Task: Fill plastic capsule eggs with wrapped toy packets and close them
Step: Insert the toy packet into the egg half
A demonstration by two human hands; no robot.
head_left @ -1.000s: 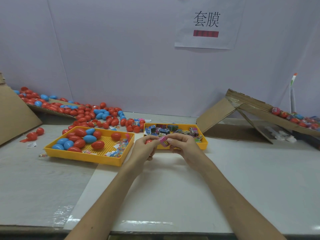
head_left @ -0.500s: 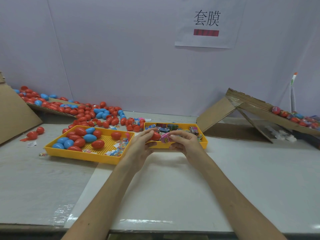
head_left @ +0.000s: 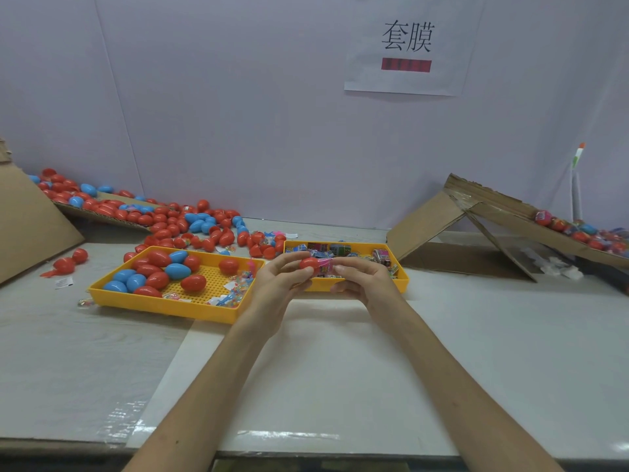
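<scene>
Both forearms reach forward from the near edge of the bench (head_left: 340, 369) and meet in the middle, raised a little off the surface. The left hand (head_left: 279, 284) is turned palm inward, its thumb and fingers curled round a red capsule egg (head_left: 309, 264) held at the fingertips. The right hand (head_left: 364, 284) faces it, fingers bent, pinching a pink wrapped packet (head_left: 325, 266) whose end touches the egg's right side; I cannot tell how far the packet sits inside the shell. Egg and packet lie between the two hands, in front of the near rim of the right yellow tray (head_left: 403, 277), which holds more wrapped packets. Just to the left is the left yellow tray (head_left: 163, 306), with red and blue eggs at its left end and small clear toy bags at its right end. Behind it, a heap of loose eggs (head_left: 190, 223) spreads along the wall. Off to the right, well apart from the hands, a cardboard ramp (head_left: 510, 216) carries wrapped eggs. A paper sign (head_left: 406, 46) hangs on the wall above.
</scene>
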